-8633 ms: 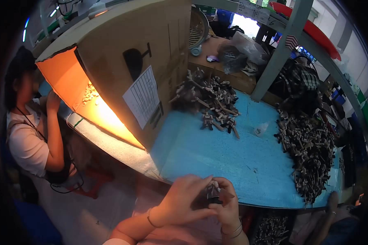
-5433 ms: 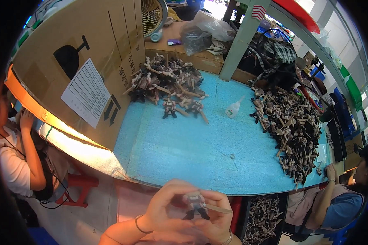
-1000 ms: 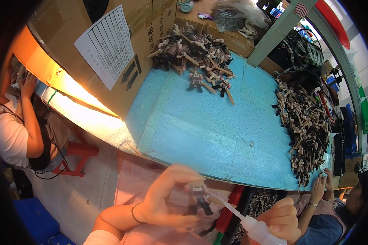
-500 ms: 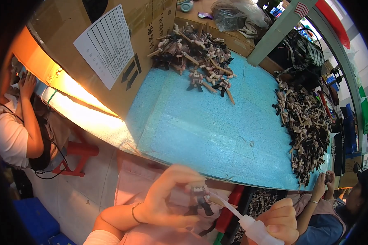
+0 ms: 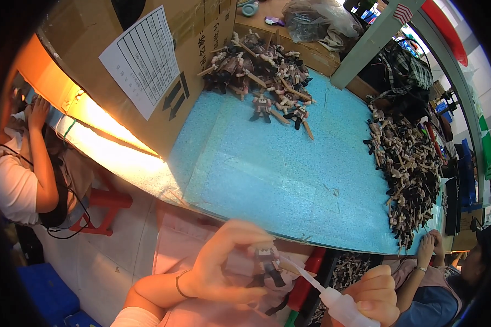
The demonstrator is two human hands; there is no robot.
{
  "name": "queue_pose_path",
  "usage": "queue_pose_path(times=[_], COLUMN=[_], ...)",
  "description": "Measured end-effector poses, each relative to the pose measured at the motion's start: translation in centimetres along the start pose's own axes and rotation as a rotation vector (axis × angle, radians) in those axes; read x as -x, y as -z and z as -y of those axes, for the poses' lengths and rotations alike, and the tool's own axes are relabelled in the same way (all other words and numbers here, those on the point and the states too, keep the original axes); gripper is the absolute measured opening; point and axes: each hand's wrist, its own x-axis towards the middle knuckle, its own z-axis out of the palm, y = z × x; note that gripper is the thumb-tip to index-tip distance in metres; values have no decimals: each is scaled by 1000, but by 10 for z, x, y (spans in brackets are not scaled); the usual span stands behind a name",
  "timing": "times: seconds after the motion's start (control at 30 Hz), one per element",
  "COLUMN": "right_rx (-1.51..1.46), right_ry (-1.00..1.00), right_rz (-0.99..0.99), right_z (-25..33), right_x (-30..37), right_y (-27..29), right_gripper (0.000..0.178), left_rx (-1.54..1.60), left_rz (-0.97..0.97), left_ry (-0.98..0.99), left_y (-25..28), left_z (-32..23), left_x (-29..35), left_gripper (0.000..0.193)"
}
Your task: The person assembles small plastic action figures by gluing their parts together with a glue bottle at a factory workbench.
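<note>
Between the thumb and fingers of my left hand [image 5: 223, 267] is a small toy figure [image 5: 268, 267] with a light upper body and black legs, held upright just in front of the table edge. A flat tan piece [image 5: 290, 266] sticks out at the figure's right side. My right hand [image 5: 373, 294] grips a white squeeze bottle [image 5: 343, 306]. Its long thin nozzle [image 5: 310, 279] points up and left, the tip at or close to the tan piece; whether they touch I cannot tell.
Similar figures form a pile [image 5: 262, 65] at the back of the blue tabletop [image 5: 267, 169] and a longer heap [image 5: 412, 180] along its right. A large cardboard box [image 5: 196, 60] stands at left. Co-workers sit at left [image 5: 24, 174] and right [image 5: 436, 272]. A metal post [image 5: 365, 46] rises behind.
My hands, the figure and the bottle stay almost still. At the right, the co-worker's hands have shifted slightly.
</note>
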Motion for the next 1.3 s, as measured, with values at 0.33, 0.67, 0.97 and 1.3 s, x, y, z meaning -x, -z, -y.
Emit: queue_pose_path(times=[0.33, 0.67, 0.97, 1.3], right_rx=[-99, -158, -251, 286], right_ry=[160, -349, -785, -596], right_rz=[134, -404, -317, -179], right_z=[-11, -59, -158, -268], right_x=[2, 19, 1, -31], right_y=[9, -18, -36, -47], right_gripper=[41, 46, 33, 35], left_rx=[-161, -26, -24, -341], left_rz=[13, -32, -93, -82], left_ry=[-61, 24, -8, -345], left_y=[1, 5, 10, 16], left_z=[-3, 4, 7, -7], left_x=[-4, 3, 11, 4], left_gripper=[64, 60, 63, 69])
